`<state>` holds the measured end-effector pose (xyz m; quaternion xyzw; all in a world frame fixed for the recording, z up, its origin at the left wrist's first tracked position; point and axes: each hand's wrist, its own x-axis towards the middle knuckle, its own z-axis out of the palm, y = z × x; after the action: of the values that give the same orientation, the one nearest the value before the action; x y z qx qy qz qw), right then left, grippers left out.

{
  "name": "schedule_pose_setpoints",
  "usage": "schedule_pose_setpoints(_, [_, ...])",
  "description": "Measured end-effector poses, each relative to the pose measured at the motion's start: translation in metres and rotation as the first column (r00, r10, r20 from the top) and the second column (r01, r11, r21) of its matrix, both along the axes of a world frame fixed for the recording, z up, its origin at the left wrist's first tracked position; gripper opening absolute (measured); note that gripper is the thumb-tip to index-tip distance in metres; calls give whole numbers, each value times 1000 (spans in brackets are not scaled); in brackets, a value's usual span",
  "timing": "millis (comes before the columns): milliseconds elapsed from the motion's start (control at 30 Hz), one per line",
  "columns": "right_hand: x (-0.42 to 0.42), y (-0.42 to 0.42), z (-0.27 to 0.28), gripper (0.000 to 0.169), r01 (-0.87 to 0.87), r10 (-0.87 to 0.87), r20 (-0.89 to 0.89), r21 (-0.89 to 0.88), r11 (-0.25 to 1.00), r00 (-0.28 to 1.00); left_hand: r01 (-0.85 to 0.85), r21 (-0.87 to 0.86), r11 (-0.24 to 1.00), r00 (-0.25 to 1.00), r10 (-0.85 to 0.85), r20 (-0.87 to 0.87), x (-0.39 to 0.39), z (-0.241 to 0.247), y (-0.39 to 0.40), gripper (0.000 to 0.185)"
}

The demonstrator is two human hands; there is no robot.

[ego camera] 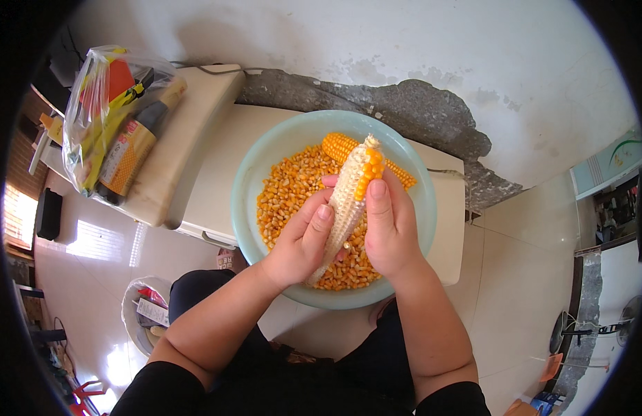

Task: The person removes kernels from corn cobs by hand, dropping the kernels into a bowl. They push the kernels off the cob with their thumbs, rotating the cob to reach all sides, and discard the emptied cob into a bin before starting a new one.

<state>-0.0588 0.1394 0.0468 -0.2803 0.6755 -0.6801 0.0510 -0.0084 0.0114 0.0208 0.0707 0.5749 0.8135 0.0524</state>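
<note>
A mostly bare corn cob (347, 203) is held between my two hands, tilted over the basin. A narrow strip of yellow kernels (369, 174) clings to its upper right side. My left hand (303, 236) grips the cob's lower middle. My right hand (393, 223) holds the upper part, its thumb against the last kernels of the strip. Below them, a pale green plastic basin (241, 203) contains many loose corn kernels (289, 192). One full ear of corn (341, 145) lies on the kernels at the far side, partly hidden by the cob and my right hand.
The basin stands on a low cream cabinet (211, 171) against a wall with peeling plaster (404, 104). On a raised surface to the left, a clear plastic bag (99, 104) holds a bottle (131, 151) and packets. A lined waste bin (131, 307) with rubbish stands beside my left knee.
</note>
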Motion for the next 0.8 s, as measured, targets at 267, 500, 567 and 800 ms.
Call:
schedule_pose_setpoints(267, [-3,2,-2,50,-6,13,53,-131,991,999,-5,-56,998,1000,5,13,3,3,1,49])
schedule_pose_setpoints(500, [-1,-1,4,53,10,2,89,-126,992,996,34,-59,998,999,-35,-20,2,3,0,51])
schedule_pose_setpoints(567, [-1,0,3,53,13,1,96,-144,989,995,36,-66,997,999,-38,-25,2,3,0,51])
schedule_pose_setpoints(800, [0,2,11,49,81,-52,142,-202,976,988,28,-171,985,999,-35,-36,6,4,1,49])
